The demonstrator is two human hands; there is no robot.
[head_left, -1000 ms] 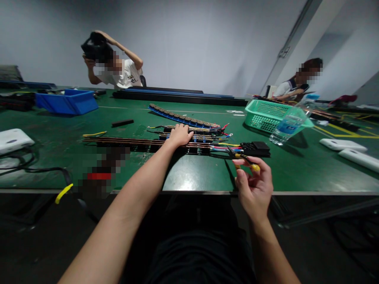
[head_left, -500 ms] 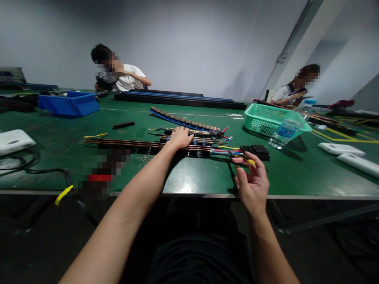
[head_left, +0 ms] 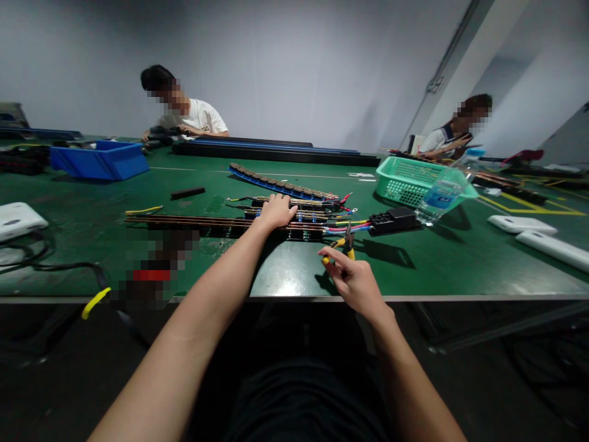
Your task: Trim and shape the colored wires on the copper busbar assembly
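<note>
My left hand (head_left: 278, 212) lies over the long black strips, its fingers curled down on them and the thumb out to the right. Thin copper rods (head_left: 207, 222) run along the nearest strip (head_left: 306, 233). In my right hand (head_left: 354, 279) is a pair of yellow-handled pliers (head_left: 350, 244), with the jaws up beside the coloured wires (head_left: 354, 227). Whether the jaws touch a wire I cannot tell. Those wires join the strip's right end to a black connector block (head_left: 393, 221). Behind my left hand lies a curved blue strip with metal pieces (head_left: 280, 182).
A green basket (head_left: 396, 184) and a tilted water bottle (head_left: 439, 199) are at right, near white devices (head_left: 522, 224). On the left are a blue bin (head_left: 99, 162) and a short black bar (head_left: 188, 193). Two people sit across the green table (head_left: 460, 270).
My right hand has moved left with the pliers, and their jaws now point up by the wires. The left hand stays on the strips. The person at back left has lowered an arm.
</note>
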